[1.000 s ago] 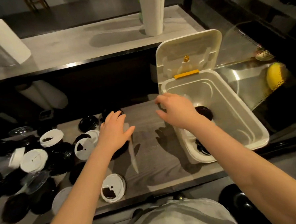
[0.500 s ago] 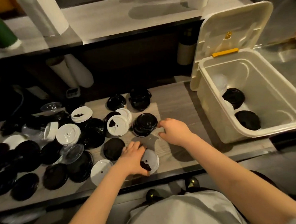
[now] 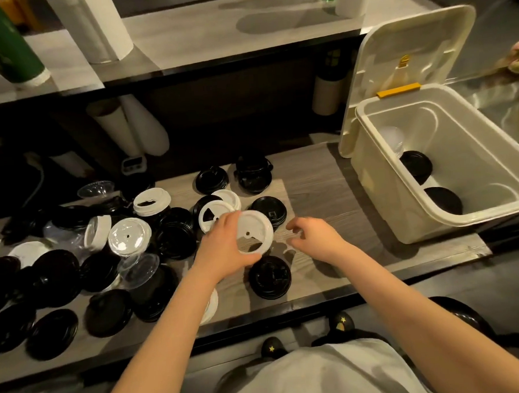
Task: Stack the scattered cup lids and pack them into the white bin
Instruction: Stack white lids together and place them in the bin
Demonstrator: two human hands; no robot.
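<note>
Left hand [image 3: 223,249] fingers [image 3: 230,221] grip the white lid [image 3: 254,230], face tilted toward camera; right hand [image 3: 316,238] loosely curled, empty.

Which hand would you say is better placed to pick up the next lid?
Right: the right hand hangs empty over the counter, while the left hand grips a white lid.
</note>
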